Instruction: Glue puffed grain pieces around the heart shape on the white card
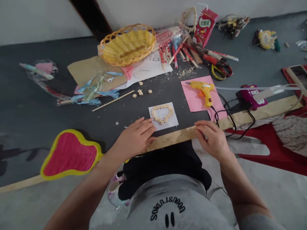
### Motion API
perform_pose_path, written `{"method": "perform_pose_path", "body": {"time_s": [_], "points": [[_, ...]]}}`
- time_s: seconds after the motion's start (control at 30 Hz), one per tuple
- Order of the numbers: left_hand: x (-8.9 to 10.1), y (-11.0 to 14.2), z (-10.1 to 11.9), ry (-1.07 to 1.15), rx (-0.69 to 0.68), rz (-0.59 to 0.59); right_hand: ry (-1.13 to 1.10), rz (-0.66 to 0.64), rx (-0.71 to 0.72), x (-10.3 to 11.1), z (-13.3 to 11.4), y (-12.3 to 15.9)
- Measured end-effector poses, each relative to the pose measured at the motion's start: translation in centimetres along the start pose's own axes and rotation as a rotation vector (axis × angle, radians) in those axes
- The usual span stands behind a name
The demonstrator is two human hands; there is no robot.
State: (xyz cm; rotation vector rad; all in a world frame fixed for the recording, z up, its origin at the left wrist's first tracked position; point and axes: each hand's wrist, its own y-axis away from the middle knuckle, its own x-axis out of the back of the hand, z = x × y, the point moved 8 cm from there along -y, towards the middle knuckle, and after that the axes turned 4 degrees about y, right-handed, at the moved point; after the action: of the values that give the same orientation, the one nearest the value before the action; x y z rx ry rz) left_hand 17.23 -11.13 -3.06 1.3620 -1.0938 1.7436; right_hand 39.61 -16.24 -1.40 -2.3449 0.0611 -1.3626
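Note:
On a small white paper square (173, 120) lies a heart-shaped ring (161, 121) made of small beige pieces. My left hand (137, 135) rests over the table's wooden edge, fingers stretched toward the paper's left side. Its fingertips are at the paper's edge, and nothing shows in the hand. My right hand (211, 137) has its fingers on the wooden edge strip (175, 136), to the right of the paper, thumb held apart and nothing visible in it. A yellow glue gun (205, 91) lies on pink paper (192, 102) beyond my right hand.
Several beige clusters (140, 92) and a thin stick (112, 101) lie beyond the heart. A yellow basket (127, 46), chopsticks (178, 51), scissors (220, 71) and a red drink carton (205, 28) stand behind. Left is a pink heart-shaped board (72, 153); right, a cable (230, 116) hangs over the edge.

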Motion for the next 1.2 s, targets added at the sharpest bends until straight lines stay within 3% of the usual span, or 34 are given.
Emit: {"method": "perform_pose_path", "body": {"time_s": [0.1, 0.3, 0.5, 0.77, 0.97, 1.2], "points": [[0.1, -0.1, -0.6, 0.024, 0.014, 0.016, 0.032, -0.051, 0.056, -1.0, -0.2, -2.5], [-0.1, 0.1, -0.6, 0.063, 0.031, 0.007, -0.011, -0.237, 0.257, -5.6, -2.1, -7.5], [-0.3, 0.3, -0.8, 0.113, 0.077, -0.002, 0.033, -0.436, 0.325, -8.5, -2.3, -9.7], [-0.5, 0.5, -1.0, 0.164, 0.117, -0.014, 0.041, -0.467, 0.359, -8.9, -2.1, -10.2], [-0.5, 0.5, -1.2, 0.215, 0.141, -0.004, 0.038, -0.414, 0.326, -7.9, -2.8, -10.1], [-0.5, 0.6, -1.3, 0.214, 0.141, -0.045, 0.051, -0.274, 0.246, -7.1, -5.8, -6.8]]}}
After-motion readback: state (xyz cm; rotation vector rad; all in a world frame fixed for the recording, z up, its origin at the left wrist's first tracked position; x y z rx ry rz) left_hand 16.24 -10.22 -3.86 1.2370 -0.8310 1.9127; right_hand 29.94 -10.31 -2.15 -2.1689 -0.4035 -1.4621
